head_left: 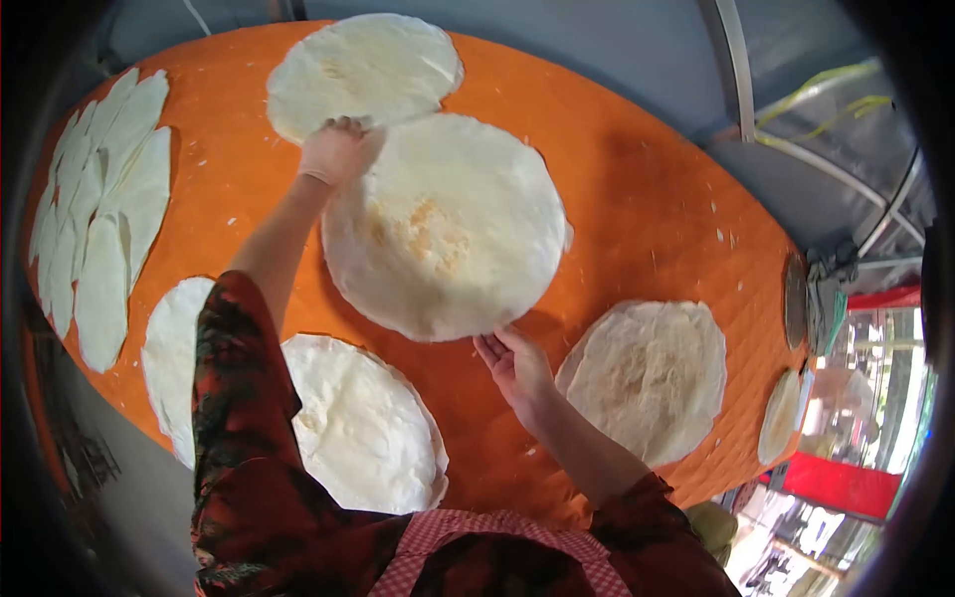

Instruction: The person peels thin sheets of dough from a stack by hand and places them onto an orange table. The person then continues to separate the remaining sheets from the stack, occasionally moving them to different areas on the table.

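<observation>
A large round sheet of dough (448,219) with a browned, crumbly patch near its middle is raised a little over the orange surface. My left hand (340,151) is at its upper left edge, where another round sheet (363,72) lies behind; the fingertips are partly hidden and what they grip is unclear. At the lower edge, my right hand (515,368) has its palm up and its fingertips under the rim, touching the sheet, with the fingers partly spread.
The orange table (637,229) bears more round sheets: one at lower right (647,383), one at lower centre (363,428), one at lower left (174,363). Long oval dough pieces (104,259) overlap at the far left. Metal poles (736,70) stand beyond the table.
</observation>
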Action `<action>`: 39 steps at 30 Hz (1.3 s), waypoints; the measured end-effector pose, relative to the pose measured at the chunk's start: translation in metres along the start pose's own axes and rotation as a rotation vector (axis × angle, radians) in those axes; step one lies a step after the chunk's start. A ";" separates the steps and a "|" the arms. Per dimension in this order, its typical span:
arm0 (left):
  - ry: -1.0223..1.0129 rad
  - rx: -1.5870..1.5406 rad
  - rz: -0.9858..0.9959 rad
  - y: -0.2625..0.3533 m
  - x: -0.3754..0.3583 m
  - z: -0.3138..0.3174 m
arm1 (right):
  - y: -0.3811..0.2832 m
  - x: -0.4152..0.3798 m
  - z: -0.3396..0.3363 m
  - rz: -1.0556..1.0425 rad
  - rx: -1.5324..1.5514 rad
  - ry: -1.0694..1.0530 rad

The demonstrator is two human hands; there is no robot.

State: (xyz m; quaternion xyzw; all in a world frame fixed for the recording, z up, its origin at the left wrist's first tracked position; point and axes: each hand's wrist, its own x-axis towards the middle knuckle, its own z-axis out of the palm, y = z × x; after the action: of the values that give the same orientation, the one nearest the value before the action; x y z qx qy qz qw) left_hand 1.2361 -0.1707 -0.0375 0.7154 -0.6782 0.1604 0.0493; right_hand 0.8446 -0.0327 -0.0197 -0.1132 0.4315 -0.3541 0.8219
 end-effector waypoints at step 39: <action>-0.067 -0.887 -0.215 0.457 -0.466 -0.282 | -0.148 -0.214 -0.379 -0.748 -1.289 0.941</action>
State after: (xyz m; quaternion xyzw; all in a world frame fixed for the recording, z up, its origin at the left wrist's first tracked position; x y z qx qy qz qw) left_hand 0.7266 0.3208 0.0235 0.6963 -0.6047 -0.1745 0.3451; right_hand 0.3926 0.0511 -0.0400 -0.5314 0.7758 -0.2976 0.1652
